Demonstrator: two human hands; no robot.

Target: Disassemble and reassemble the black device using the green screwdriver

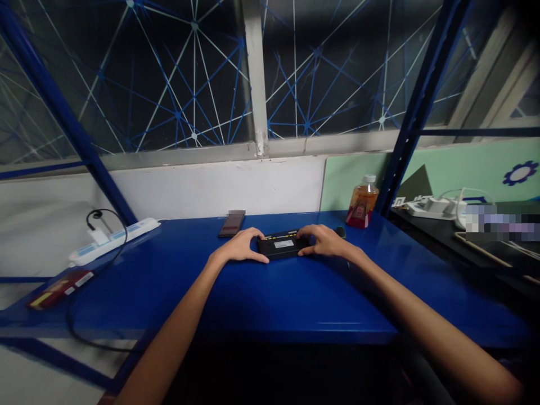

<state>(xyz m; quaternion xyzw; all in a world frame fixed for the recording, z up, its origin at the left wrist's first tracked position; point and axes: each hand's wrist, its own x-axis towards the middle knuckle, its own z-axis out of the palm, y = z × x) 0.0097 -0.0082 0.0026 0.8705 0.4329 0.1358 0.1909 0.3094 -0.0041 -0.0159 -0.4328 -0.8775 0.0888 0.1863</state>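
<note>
A flat black box (276, 252) lies on the blue table (270, 298), or very close to its surface. A white label sits in the middle of its upper face, and a yellow dashed line runs along its far edge. My left hand (242, 246) is closed around its left end, thumb at the near edge and fingers at the far edge. The right end is held the same way by my right hand (323, 242). A small dark object with a green edge (340, 232) shows partly behind my right hand.
A phone (232, 224) lies behind my left hand. At the back right stands a bottle of reddish drink (362, 203). A white power strip (113, 241) with a black cable and a dark red package (59, 288) are on the left. Blue posts (405, 124) frame the table.
</note>
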